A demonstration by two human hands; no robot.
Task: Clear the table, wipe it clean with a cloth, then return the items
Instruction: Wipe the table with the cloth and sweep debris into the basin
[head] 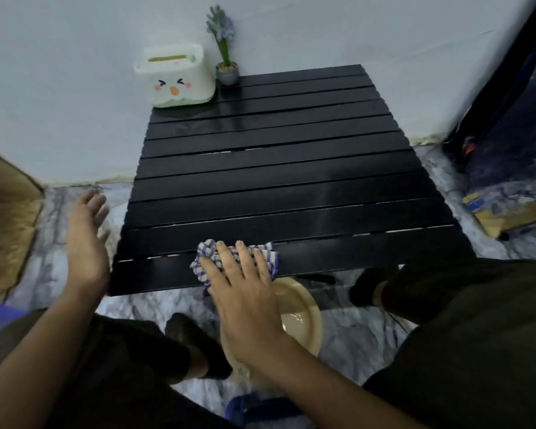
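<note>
A low black slatted table [291,168] stands against the wall. My right hand [245,289] presses a blue-and-white checked cloth [270,258] flat on the table's near edge, fingers spread over it. My left hand [85,239] hovers open beside the table's left edge, above the floor, holding nothing. At the table's far left corner sit a white tissue box [175,77] with a cartoon face and a small potted plant [225,48] with bluish flowers.
A beige plate [304,314] lies on the marble floor under the table's near edge, between my knees. Cardboard [7,218] lies at the left, dark bags and a package [505,212] at the right. A wall runs behind the table.
</note>
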